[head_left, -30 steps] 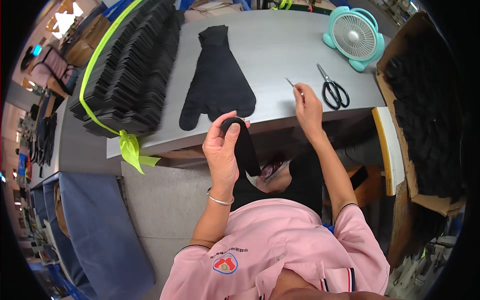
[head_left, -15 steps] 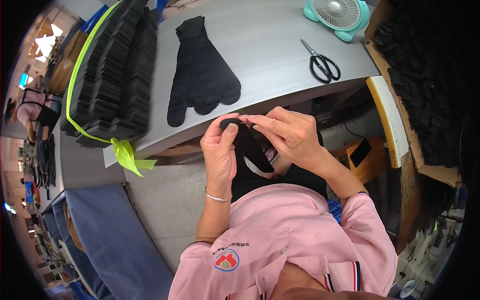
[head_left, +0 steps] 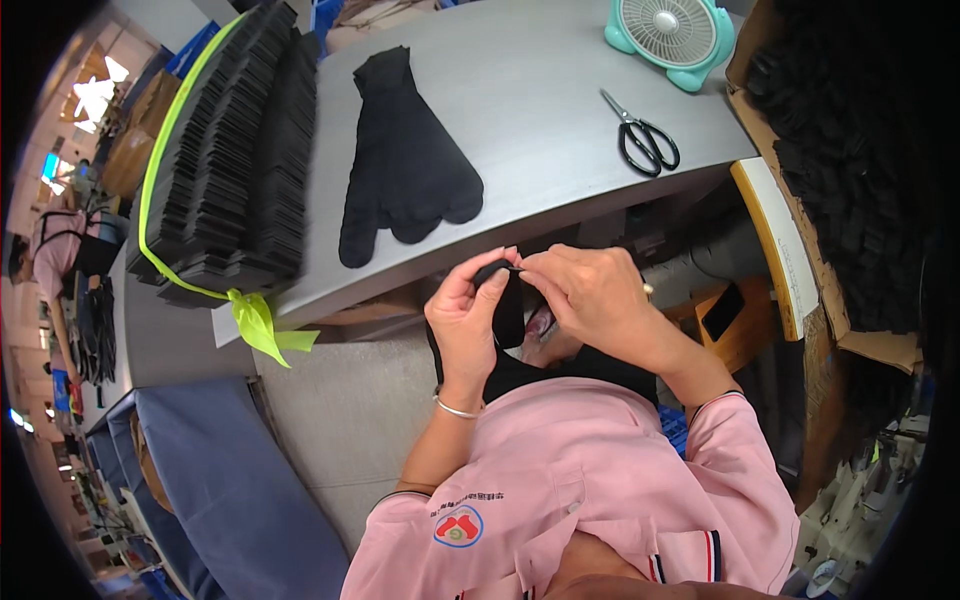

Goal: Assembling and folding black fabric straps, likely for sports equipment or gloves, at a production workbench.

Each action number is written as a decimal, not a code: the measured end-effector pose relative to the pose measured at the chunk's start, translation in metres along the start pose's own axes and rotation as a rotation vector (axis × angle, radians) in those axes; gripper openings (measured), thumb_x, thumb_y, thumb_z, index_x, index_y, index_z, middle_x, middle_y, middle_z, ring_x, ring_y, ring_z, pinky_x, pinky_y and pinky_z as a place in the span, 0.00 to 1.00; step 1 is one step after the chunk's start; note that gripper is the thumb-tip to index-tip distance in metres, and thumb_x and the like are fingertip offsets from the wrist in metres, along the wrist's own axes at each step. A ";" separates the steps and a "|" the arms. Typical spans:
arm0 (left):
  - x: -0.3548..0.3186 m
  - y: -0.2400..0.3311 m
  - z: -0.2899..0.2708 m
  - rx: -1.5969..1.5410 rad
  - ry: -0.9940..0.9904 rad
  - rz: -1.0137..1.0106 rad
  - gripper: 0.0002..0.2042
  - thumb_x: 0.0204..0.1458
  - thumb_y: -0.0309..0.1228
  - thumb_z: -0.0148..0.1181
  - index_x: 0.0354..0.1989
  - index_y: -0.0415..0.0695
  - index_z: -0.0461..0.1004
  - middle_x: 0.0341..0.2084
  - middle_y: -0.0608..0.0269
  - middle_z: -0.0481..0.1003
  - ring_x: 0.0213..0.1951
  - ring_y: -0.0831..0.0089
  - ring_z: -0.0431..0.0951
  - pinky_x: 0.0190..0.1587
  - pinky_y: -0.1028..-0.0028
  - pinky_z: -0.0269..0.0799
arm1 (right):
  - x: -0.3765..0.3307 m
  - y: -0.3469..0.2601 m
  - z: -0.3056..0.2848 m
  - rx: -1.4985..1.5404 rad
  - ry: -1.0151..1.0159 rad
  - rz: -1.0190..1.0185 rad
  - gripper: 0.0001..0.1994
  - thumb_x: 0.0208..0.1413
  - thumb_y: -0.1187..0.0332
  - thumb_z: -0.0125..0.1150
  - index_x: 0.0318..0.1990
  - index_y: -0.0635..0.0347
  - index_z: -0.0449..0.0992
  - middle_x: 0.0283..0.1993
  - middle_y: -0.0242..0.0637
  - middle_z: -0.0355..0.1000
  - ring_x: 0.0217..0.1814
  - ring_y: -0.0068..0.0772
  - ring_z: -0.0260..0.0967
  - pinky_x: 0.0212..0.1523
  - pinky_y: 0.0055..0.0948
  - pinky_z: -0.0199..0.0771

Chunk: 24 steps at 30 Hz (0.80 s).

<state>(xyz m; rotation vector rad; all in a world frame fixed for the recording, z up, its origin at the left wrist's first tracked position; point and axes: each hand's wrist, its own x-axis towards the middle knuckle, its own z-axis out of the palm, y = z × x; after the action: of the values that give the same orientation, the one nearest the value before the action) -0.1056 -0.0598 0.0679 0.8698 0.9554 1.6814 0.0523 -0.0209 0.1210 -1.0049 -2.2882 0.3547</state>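
Note:
My left hand is closed, pinching a black fabric strip bent over its fingertips. Up against it, my right hand pinches a thin needle-like tool at the strip's edge; only a sliver shows between the fingertips. The strip's lower part hangs behind the hands, dark against my black clothing, so its end is hard to make out. Beyond my hands, a flat black glove-shaped fabric piece lies on the grey table. Black-handled scissors rest to its right.
A tall stack of black pieces, tied with a neon-yellow band, stands at left. A turquoise fan sits at the back. On the right is a cardboard box of black pieces. Blue cloth hangs lower left; another person is far left.
Both hands have moved slightly down and right, and their fingertips are closer together. The hanging end of the black strip, plain before, is now mostly hidden.

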 end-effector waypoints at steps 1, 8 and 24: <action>0.000 -0.002 0.001 -0.015 0.014 0.020 0.12 0.57 0.18 0.61 0.49 0.31 0.76 0.43 0.51 0.80 0.46 0.70 0.80 0.54 0.73 0.74 | -0.002 0.000 0.007 -0.007 0.011 -0.004 0.06 0.55 0.69 0.64 0.38 0.58 0.79 0.27 0.36 0.74 0.25 0.43 0.74 0.22 0.37 0.72; -0.005 0.000 0.012 -0.026 0.109 0.033 0.12 0.57 0.20 0.62 0.48 0.30 0.76 0.43 0.52 0.80 0.44 0.73 0.80 0.53 0.75 0.74 | -0.013 -0.015 0.039 0.166 0.427 0.134 0.04 0.56 0.77 0.63 0.39 0.62 0.77 0.29 0.38 0.74 0.25 0.40 0.74 0.24 0.32 0.71; -0.003 0.015 0.015 -0.092 0.112 0.083 0.11 0.63 0.28 0.56 0.49 0.34 0.71 0.45 0.49 0.79 0.47 0.69 0.80 0.55 0.71 0.73 | -0.015 -0.009 0.036 0.716 0.112 0.442 0.13 0.52 0.69 0.71 0.42 0.64 0.77 0.33 0.33 0.78 0.27 0.15 0.67 0.28 0.22 0.68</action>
<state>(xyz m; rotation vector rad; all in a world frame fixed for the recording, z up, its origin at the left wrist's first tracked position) -0.0977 -0.0633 0.0872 0.7693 0.9196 1.8469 0.0327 -0.0383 0.0905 -1.0803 -1.6062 1.1661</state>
